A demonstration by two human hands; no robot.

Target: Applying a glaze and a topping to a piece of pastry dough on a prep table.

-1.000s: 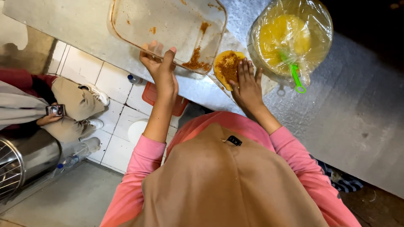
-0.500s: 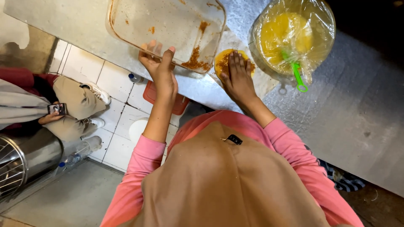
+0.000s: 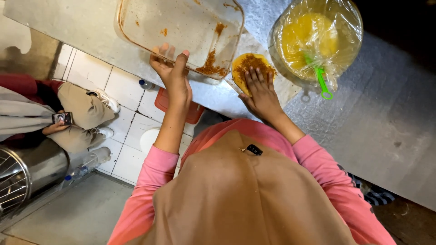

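Left hand (image 3: 171, 71) grips the near rim of a clear, crumb-smeared tray (image 3: 181, 31) on the steel counter (image 3: 386, 118); right hand (image 3: 260, 93) lies flat, fingers spread, on a round yellow flatbread (image 3: 247, 68) topped with brown crumbs. Just beyond, a plastic-wrapped bowl (image 3: 318, 41) holds yellow batter and a green utensil (image 3: 321, 81).

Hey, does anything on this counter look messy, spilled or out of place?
The clear tray under the left hand is smeared, with brown crumbs piled at its near corner. The right hand rests on a crumb-topped yellow round.

Pink long sleeves pushed up the forearms, tan headscarf draped over chest, small black clip
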